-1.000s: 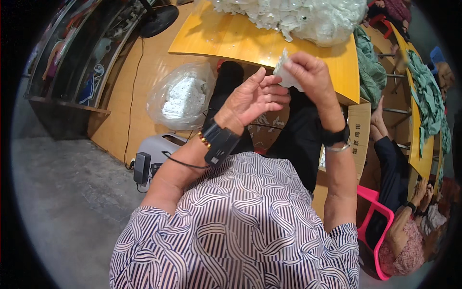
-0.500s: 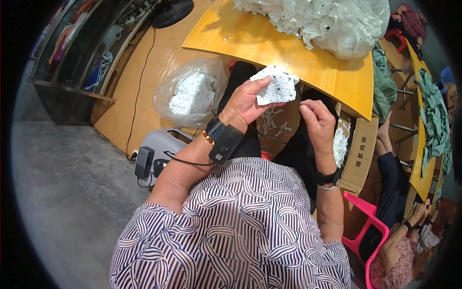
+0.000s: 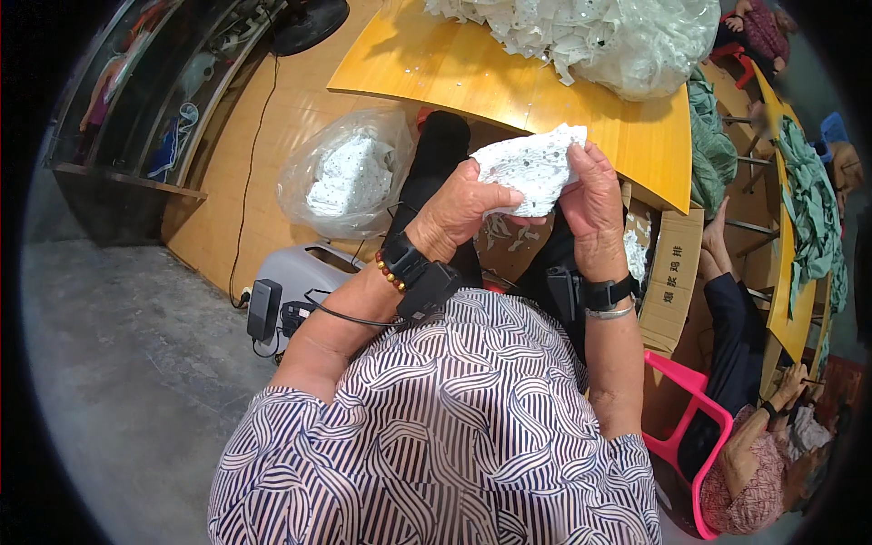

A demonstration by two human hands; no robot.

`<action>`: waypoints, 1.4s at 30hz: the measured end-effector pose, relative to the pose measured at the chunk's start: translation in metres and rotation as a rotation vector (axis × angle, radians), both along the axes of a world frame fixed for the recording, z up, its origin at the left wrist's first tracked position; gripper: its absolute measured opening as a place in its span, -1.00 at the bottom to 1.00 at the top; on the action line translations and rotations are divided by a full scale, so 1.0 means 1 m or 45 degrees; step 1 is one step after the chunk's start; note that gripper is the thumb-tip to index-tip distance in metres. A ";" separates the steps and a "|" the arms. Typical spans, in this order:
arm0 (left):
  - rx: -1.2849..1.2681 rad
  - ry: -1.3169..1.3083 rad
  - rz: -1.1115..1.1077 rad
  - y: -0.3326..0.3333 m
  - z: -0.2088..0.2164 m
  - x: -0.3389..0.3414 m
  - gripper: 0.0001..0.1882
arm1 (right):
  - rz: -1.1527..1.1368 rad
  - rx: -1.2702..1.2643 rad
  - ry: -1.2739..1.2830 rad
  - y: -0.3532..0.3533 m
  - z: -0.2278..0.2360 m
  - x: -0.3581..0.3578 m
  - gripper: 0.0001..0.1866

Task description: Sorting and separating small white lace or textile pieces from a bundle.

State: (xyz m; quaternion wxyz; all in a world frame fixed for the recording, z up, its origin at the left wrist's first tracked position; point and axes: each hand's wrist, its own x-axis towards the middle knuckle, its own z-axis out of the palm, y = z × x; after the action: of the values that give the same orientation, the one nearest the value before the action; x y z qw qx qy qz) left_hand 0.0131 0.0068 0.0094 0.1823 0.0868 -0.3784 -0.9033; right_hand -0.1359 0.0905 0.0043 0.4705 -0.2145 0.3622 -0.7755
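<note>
A white cloth piece with dark and shiny specks (image 3: 530, 166) is held up in front of me, just short of the table's near edge. My left hand (image 3: 461, 209) grips its left side, thumb lying on top and fingers underneath. At the right end, my right hand (image 3: 595, 191) pinches the cloth's edge between thumb and fingers. Between the two hands the piece is spread out, its upper right corner raised. More speckled white pieces fill an open clear plastic bag (image 3: 350, 173) on the floor to the left.
The yellow wooden table (image 3: 436, 77) bears a big heap of white speckled pieces (image 3: 545, 32) with clear plastic. A cardboard box (image 3: 670, 291) stands right of my legs, near a pink chair (image 3: 677, 440). A grey case (image 3: 300, 272) sits left. Co-workers and green cloth (image 3: 813, 195) are far right.
My right hand has moved up and taken hold of the cloth's right edge. The cloth, held by my left hand alone before, is now stretched wider between both hands.
</note>
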 end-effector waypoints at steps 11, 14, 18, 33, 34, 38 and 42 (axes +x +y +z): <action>-0.419 -0.134 0.102 -0.003 0.002 0.026 -0.42 | 0.021 0.061 0.140 -0.002 -0.004 0.004 -0.84; -0.322 -0.114 0.177 -0.005 -0.006 0.031 -0.40 | 0.061 0.132 0.250 -0.007 -0.003 0.006 -0.84; -0.052 -0.055 0.286 -0.020 -0.029 0.043 -0.39 | 0.105 0.221 0.358 -0.025 0.000 0.016 -0.81; 0.326 -0.452 0.858 -0.178 -0.295 0.220 -0.54 | -0.177 0.406 0.741 -0.100 0.022 -0.056 -0.81; 0.332 -0.444 0.816 -0.172 -0.300 0.211 -0.54 | -0.278 0.435 0.720 -0.105 0.019 -0.067 -0.81; 0.580 -1.101 0.965 -0.152 -0.268 0.200 -0.53 | -0.511 0.493 0.811 -0.137 0.036 -0.069 -0.74; 0.999 -0.858 1.053 -0.143 -0.250 0.192 -0.57 | -0.566 0.585 0.855 -0.160 0.045 -0.070 -0.76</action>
State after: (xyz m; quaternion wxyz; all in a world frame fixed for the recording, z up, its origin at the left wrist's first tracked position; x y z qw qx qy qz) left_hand 0.2053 -0.1363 -0.2404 0.3405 0.5628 0.0067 -0.7532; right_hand -0.2060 -0.0698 0.0494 0.1847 -0.2609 0.6943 -0.6448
